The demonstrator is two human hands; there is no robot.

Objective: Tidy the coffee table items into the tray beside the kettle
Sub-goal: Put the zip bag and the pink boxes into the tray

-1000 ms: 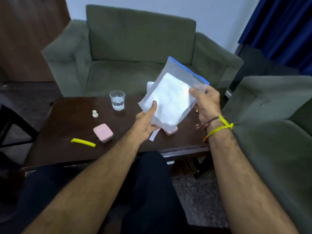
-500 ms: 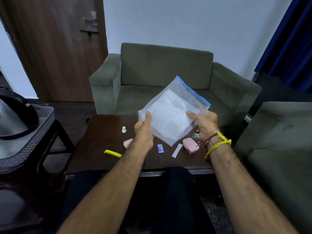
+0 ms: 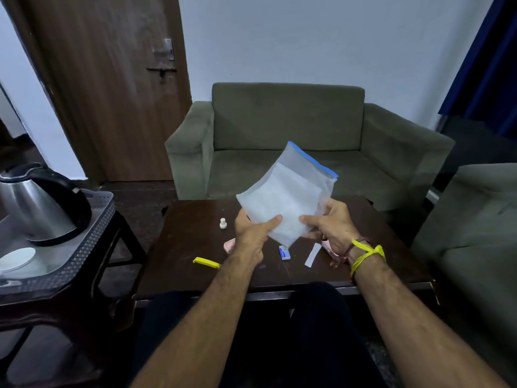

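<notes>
My left hand (image 3: 253, 236) held the bottom corner of a see-through plastic bag (image 3: 288, 197), with my thumb pressed flat on the front of it. My right hand (image 3: 330, 228) held the other side of the bag, thumb on the front and fingers tucked behind. The bag was up in the air over the desk (image 3: 184, 247), tilted, with its blue strip (image 3: 313, 161) at the top. White paper (image 3: 291, 200) was inside it. I had yellow string (image 3: 366, 254) tied on my right wrist.

Under my hands, small things lay on the dark desk. A little white cap (image 3: 223, 223) stood near my left hand. A yellow clip (image 3: 206, 262) lay closer to me, on the left. A pink thing (image 3: 229, 245) peeked out just beside my left wrist. A small white and blue thing (image 3: 284, 252) lay between my arms, and a white paper strip (image 3: 312, 254) lay just beside it on the right. Another pink thing (image 3: 328, 247) was mostly hidden under my right wrist.

Far to my left was the gray tray (image 3: 84, 253) on a side table. The shiny kettle (image 3: 42, 205) sat in it, and a white round lid (image 3: 17, 258) lay in it near the front.

A green sofa (image 3: 279, 130) stood behind the desk, and a brown door (image 3: 112, 93) was to its left.
</notes>
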